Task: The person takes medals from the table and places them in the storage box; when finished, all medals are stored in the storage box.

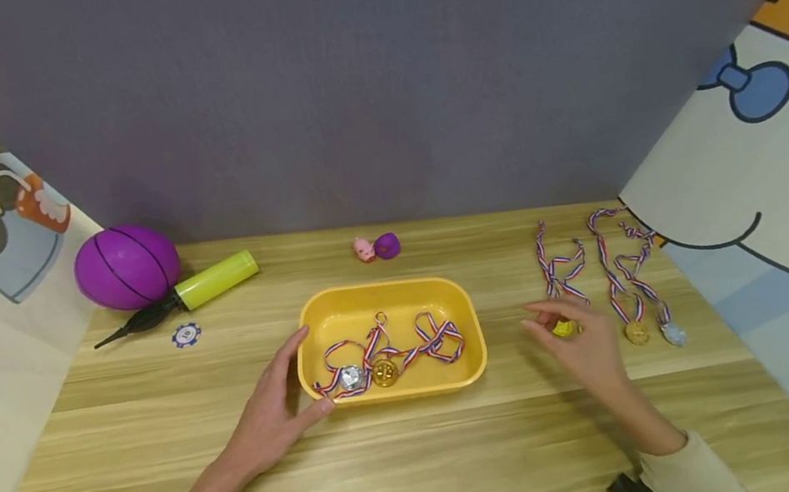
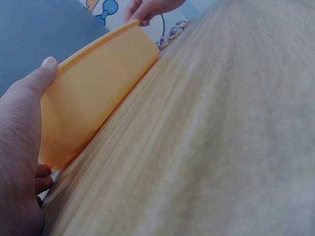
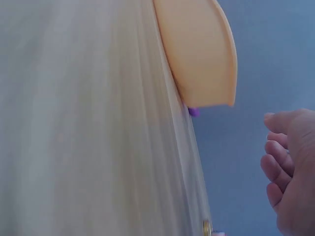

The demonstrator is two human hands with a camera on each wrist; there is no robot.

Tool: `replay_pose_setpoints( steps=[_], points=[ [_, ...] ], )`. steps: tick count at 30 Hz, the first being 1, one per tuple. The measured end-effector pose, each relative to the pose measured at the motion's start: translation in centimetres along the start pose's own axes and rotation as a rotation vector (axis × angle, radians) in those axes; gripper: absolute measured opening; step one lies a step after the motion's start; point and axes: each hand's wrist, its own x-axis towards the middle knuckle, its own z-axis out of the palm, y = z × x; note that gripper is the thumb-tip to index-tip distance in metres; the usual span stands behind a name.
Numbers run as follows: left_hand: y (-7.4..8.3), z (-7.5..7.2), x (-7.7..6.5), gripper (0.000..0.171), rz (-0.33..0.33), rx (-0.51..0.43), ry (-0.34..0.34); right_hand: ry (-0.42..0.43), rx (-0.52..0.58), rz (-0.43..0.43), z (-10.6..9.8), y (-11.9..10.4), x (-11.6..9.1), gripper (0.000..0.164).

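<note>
A yellow plastic tray (image 1: 385, 288) stands mid-table, holding a silver medal (image 1: 352, 377) and a gold medal (image 1: 385, 373) with tangled red, white and blue ribbons. My left hand (image 1: 267, 415) grips the tray's left end, its thumb at the front rim and its fingers round the side. To the right of the tray, my right hand (image 1: 586, 345) is raised with loosely bent fingers and holds nothing; thumb and fingertips stand apart in the right wrist view. Beneath it in the head view, a ribbon (image 1: 556, 265) and a bright yellow piece (image 1: 563, 328) are partly hidden.
Further right lie another gold medal (image 1: 636, 332) and a silver medal (image 1: 674, 334) on ribbons. At the back left are a purple ball (image 1: 127, 267), a yellow-green hand pump (image 1: 217, 279) and a chip (image 1: 187, 335). Behind the tray sit a small pink pig (image 1: 364, 249) and a purple toy (image 1: 387, 246).
</note>
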Motion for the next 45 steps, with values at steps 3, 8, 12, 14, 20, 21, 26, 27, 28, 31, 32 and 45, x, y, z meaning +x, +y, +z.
replay_pose_setpoints(
  steps=[3, 8, 12, 14, 20, 21, 26, 27, 28, 31, 32, 45],
  points=[
    [0.0, 0.0, 0.0, 0.109, 0.004, -0.004, 0.001, 0.006, -0.037, 0.023, -0.8, 0.5, -0.3, 0.032],
    [0.0, 0.1, 0.0, 0.109, 0.008, -0.007, -0.001, 0.005, -0.062, 0.040, -1.9, 1.3, -0.8, 0.033],
    [-0.1, 0.1, 0.0, 0.109, 0.005, 0.006, 0.000, 0.016, -0.062, 0.075, -2.5, 2.1, -1.1, 0.032],
    [-0.1, 0.1, 0.0, 0.109, 0.003, 0.012, 0.001, 0.018, -0.075, 0.104, -2.8, 2.5, -1.3, 0.031],
    [0.0, 0.1, 0.0, 0.109, 0.001, 0.017, -0.001, -0.015, -0.184, 0.207, -3.5, 3.3, -1.6, 0.031],
    [0.0, 0.0, 0.0, 0.109, -0.001, 0.020, -0.001, -0.024, -0.216, 0.211, -3.5, 3.4, -1.7, 0.032],
    [0.0, 0.0, 0.0, 0.109, -0.007, 0.020, -0.002, -0.080, -0.366, 0.190, -3.9, 3.9, -1.8, 0.036],
    [-0.1, 0.0, 0.0, 0.109, -0.006, 0.019, -0.001, -0.092, -0.392, 0.188, -3.9, 4.0, -1.8, 0.036],
    [-0.1, 0.0, 0.0, 0.109, 0.001, 0.009, -0.002, -0.102, -0.411, 0.193, -3.9, 4.1, -1.8, 0.036],
    [-0.1, 0.1, 0.1, 0.110, 0.018, -0.007, 0.002, -0.126, -0.456, 0.218, -3.9, 4.2, -1.9, 0.038],
    [-0.2, 0.1, 0.1, 0.110, 0.023, -0.011, 0.002, -0.136, -0.466, 0.227, -3.9, 4.3, -1.9, 0.038],
    [0.0, 0.0, 0.1, 0.109, 0.023, -0.002, 0.003, -0.176, -0.472, 0.195, -3.4, 5.0, -1.9, 0.027]
  ],
)
